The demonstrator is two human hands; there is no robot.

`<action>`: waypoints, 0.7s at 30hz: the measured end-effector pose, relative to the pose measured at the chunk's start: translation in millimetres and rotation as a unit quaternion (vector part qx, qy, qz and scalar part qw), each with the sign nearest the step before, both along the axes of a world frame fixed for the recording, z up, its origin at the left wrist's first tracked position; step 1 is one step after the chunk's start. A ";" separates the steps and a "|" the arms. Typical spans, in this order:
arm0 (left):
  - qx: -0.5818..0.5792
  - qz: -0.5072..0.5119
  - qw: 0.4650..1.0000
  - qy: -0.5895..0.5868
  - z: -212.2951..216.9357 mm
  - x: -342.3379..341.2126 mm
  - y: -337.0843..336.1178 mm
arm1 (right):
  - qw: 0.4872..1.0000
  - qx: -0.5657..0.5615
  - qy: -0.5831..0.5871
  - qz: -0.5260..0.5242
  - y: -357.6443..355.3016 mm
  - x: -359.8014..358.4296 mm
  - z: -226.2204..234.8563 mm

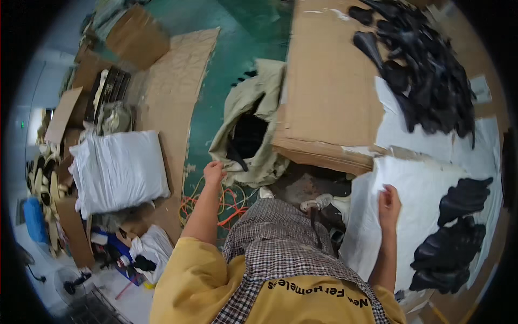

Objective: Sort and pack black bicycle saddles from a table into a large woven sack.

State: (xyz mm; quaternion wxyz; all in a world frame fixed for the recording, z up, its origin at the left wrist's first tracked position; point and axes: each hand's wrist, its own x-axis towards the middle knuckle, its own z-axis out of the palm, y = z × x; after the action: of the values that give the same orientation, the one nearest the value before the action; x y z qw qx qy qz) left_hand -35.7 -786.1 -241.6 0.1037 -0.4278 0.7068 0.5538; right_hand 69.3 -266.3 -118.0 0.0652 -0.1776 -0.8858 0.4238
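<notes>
Apron of black-and-white checked cloth [275,229] is closest to you, and just past it you've got two bare hands at work. Your left hand [214,171] is closed at the near-left rim of a limp, pale olive cloth sack [226,121], apparently pinching a fold. Your right hand [389,206] is half-curled over the white sheet [415,173], gripping nothing you can see; whether it brushes the sheet, you cannot tell.

On to that sack: it stands on the green floor [218,70] right before you, beside the bench [334,81] with its brown cardboard covering. Soft stuff, this cloth, so expect it to crumple and sag rather than hold a shape; nothing fragile about it by the look. The load probably puts the weight low. Best hold is the thick folded rim, one fistful each side, not a single thin edge.

Look into its gaping mouth: black contents [250,137], dark and hard to sort, with one strip lolling over the near lip.

Over to your right, fanned stacks of black, glove-like pieces [450,251] lie on the sheet, smooth and likely bendy, perhaps slippery. Farther left, a plump white bag [121,170], closed as far as you can see, its filling hidden. Farther still, a loose black heap [429,81] sprawls across the bench, and a brown cardboard box [137,36] sits far left, contents out of sight.
</notes>
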 end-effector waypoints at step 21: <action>-0.108 0.060 0.992 -0.040 -265.4 -25.6 -9.1 | 0.188 0.274 -0.556 0.762 -368.0 -177.2 -335.6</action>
State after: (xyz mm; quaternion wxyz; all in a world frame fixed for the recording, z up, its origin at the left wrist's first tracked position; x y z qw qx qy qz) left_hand -61.3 -795.2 -507.0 0.0517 -0.5004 0.7306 0.4618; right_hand -108.0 -634.3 -453.6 -0.7541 0.4240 -0.4546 -0.2119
